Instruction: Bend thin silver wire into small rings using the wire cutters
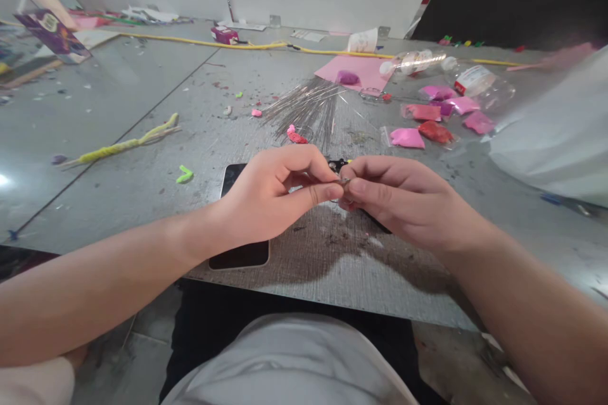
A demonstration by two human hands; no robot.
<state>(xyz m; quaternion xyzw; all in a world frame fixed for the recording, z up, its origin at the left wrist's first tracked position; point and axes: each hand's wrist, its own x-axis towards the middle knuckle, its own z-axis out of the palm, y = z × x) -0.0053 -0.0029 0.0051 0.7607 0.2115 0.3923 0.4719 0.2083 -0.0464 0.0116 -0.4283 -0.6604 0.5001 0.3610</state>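
Two bare hands, the left hand (280,186) and the right hand (411,199), meet above the near part of the worktop (142,202), with one small piece (346,183) between their fingertips. Each grip is a closed pinch, thumb against forefinger, with hardly any gap; both seem to have hold of this same piece.

Some handling is plainly under way, yet how much of the small piece is finished cannot be told, since the fingers cover nearly all of it. Judging by what lies around, plenty of material is unused: many thin wires (306,107) lie loose in a fan beyond the hands, and the coloured packets (407,138) to the right look full. A yellow-green strand (114,149), far to the left, looks already twisted together, while a bright green scrap (185,174) and a red-pink lump (297,135) lie apart from it.

As for direction, the small piece appears to run crosswise, from one pinch to the other, though too little shows to be sure of its long axis or which end leads. The wires run mostly away from the person, towards the pink sheet (375,69). Beneath the left hand lies a dark phone (241,255), slanting away and slightly rightward.
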